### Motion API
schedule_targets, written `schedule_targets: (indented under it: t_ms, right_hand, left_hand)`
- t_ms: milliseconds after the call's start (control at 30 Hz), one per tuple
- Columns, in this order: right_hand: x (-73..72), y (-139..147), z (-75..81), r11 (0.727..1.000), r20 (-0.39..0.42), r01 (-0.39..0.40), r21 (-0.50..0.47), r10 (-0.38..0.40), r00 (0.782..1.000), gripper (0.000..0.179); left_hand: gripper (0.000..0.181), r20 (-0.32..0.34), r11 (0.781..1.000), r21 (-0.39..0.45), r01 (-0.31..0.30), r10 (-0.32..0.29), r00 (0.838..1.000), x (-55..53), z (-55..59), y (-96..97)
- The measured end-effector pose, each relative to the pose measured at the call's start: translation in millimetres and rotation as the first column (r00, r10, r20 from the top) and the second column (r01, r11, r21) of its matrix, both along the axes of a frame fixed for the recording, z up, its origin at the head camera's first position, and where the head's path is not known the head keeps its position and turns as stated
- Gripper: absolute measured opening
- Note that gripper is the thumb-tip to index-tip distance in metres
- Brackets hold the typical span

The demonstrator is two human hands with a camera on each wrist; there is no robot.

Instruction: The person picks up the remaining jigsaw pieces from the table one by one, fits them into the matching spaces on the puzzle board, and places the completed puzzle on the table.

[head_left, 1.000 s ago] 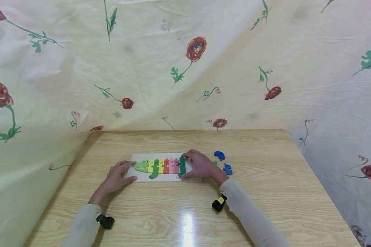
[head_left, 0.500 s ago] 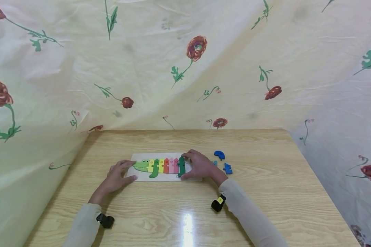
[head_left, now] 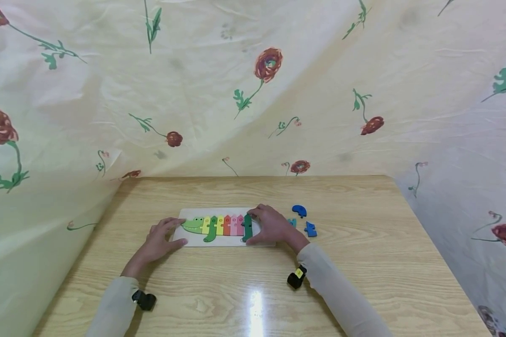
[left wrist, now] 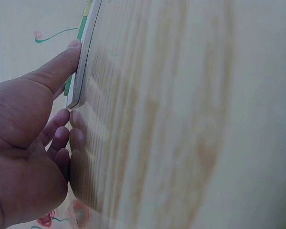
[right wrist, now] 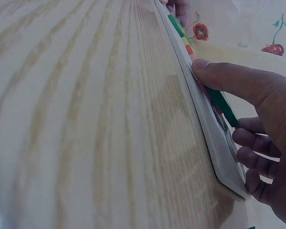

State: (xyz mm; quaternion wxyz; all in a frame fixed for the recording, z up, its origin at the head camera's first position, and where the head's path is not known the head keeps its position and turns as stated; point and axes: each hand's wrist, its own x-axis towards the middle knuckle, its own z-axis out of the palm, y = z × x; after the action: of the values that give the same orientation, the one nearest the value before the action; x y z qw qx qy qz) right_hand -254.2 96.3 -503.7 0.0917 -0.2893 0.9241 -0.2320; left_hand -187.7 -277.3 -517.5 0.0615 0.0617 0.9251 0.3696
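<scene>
In the head view, a pale puzzle board [head_left: 227, 241] carries crocodile pieces: a light green head [head_left: 192, 226], a green leg [head_left: 211, 230], and yellow, orange and pink body pieces [head_left: 234, 226]. My left hand [head_left: 158, 241] rests at the board's left end, thumb extended along its surface in the left wrist view. My right hand [head_left: 274, 227] pinches a dark green leg piece [head_left: 248, 227] lengthwise between thumb and fingers, just right of the pink pieces. From the right wrist view, this green piece [right wrist: 221, 105] sits tilted above the board surface, overlapping it.
Right of the board lie a blue curved piece [head_left: 299, 211], a blue notched piece [head_left: 310, 229] and a teal piece [head_left: 293, 222], partly behind my right hand. The wooden table [head_left: 219, 290] meets a flowered cloth [head_left: 202, 93] at its back edge.
My right hand has shifted very slightly left with the dark green leg piece, showing more of the teal piece behind it. My left hand stays put.
</scene>
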Motion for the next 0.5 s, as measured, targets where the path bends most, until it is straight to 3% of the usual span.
schedule_targets:
  t_ms: [500]
  right_hand:
    - [-0.7, -1.7, 0.5, 1.000, 0.007, -0.004, 0.010, 0.004, 1.000, 0.093]
  left_hand:
    - [0.065, 0.004, 1.000, -0.009, -0.010, 0.010, 1.000, 0.1, 0.4, 0.9]
